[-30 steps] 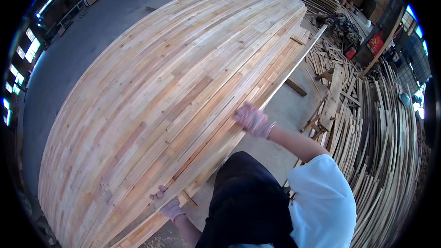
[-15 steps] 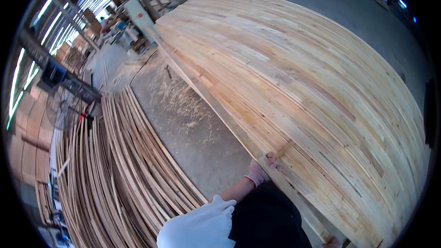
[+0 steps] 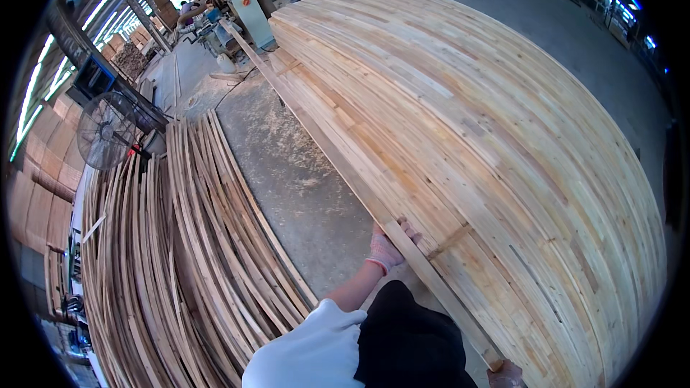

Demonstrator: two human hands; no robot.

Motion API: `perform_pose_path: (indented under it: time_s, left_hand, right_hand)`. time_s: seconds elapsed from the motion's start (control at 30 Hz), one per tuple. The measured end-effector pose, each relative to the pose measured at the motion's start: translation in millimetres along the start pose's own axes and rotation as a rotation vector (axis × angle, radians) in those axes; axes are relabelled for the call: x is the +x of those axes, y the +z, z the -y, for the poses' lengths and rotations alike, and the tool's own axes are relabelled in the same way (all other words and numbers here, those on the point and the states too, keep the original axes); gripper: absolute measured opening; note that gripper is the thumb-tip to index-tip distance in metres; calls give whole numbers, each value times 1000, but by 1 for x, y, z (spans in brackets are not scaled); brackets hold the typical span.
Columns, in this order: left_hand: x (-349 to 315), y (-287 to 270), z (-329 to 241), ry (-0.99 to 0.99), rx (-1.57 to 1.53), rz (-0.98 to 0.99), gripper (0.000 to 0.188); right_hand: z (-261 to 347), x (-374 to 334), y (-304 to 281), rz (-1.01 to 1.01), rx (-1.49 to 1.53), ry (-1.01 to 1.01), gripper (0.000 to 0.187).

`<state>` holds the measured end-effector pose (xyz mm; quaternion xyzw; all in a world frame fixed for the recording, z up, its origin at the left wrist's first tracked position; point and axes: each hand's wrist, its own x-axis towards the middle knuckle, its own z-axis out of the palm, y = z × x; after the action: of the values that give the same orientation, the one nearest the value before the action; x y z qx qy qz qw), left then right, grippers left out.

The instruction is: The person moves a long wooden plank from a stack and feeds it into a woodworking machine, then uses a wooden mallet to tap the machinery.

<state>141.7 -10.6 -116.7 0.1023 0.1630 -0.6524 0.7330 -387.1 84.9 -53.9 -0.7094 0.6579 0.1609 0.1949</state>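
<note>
A long, narrow wooden board (image 3: 444, 289) runs from beside my right hand up toward the far left, along the near left edge of a wide layer of pale wooden strips (image 3: 489, 144). My left hand (image 3: 392, 246), in a pinkish knit glove, is closed around the board partway along it, with its fingertips showing on the far side. At the board's near end, my right hand (image 3: 507, 375), also gloved, grips it by the end; the lower picture edge cuts off part of this hand. A gap now shows between board and strips near my hands.
Long loose strips (image 3: 215, 244) lie piled on the left. Wood shavings (image 3: 298, 151) litter the grey floor (image 3: 269, 183) between pile and layer. Farther off stand a fan (image 3: 108, 129), a pale machine cabinet (image 3: 249, 11) and stacked brown boards (image 3: 47, 165).
The board has shifted left, away from the layer of strips, with both my hands on it. Its far end now sticks out separately by the machine cabinet. My view has turned slightly.
</note>
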Motion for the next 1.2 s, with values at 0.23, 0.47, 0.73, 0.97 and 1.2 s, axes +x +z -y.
perform_pose_path:
  time_s: [0.23, 0.47, 0.73, 0.97, 1.2]
  left_hand:
    - [-35, -50, 78, -218, 425, -119, 48]
    - [-102, -76, 222, -615, 505, -50, 41]
    - [-86, -40, 138, -260, 646, -260, 35]
    - [-37, 72, 27, 339, 746, -424, 33]
    - [74, 55, -154, 736, 813, -548, 44]
  right_hand:
    - [32, 57, 9, -244, -163, -73, 39]
    - [109, 55, -23, -382, 204, -637, 52]
    - [-158, 34, 7, -87, 187, -31, 44]
    - [-274, -79, -37, -185, 151, 367, 48]
    - [-71, -35, -67, -369, 431, 80, 42]
